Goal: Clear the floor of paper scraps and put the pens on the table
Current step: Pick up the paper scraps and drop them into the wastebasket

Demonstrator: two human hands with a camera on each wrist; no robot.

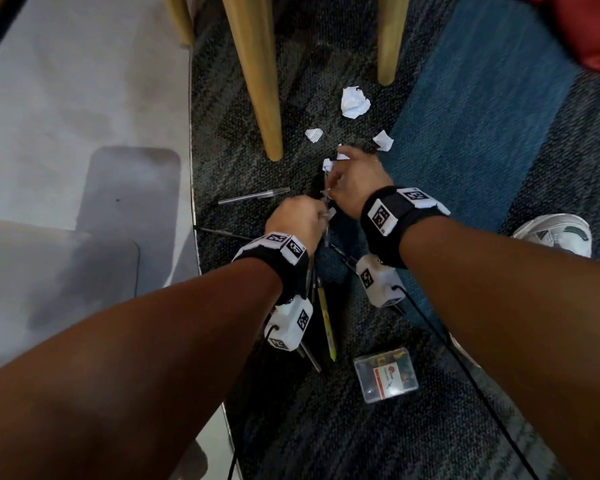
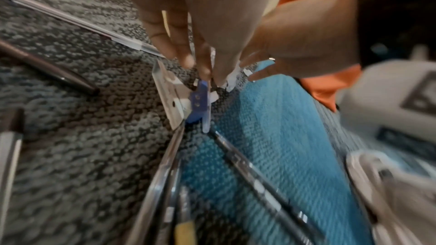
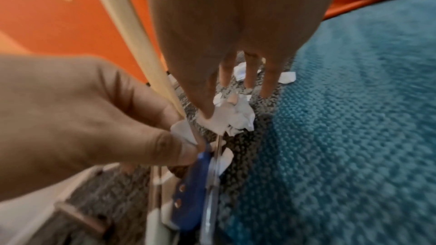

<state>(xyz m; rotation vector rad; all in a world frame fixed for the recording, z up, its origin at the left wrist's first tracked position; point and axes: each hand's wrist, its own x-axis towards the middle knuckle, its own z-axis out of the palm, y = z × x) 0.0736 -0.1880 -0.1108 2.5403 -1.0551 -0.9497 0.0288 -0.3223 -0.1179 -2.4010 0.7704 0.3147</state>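
Hands low over carpet (image 1: 447, 109). Left hand (image 1: 297, 223) fingers curled round pens (image 2: 200, 98) plus a paper scrap (image 3: 183, 132). Right hand (image 1: 355, 183) thumb and forefinger pinching a crumpled scrap (image 3: 235, 116), other fingers (image 3: 250, 70) spread. More scraps (image 1: 354, 102) beyond the fingers; clear pen (image 1: 253, 196) left of them.

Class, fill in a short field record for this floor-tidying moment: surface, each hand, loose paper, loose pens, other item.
surface: grey and blue carpet
left hand: grips pens and a paper scrap
right hand: pinches crumpled paper
loose paper: three scraps, largest
loose pens: clear pen, yellow pen
other item: clear plastic box
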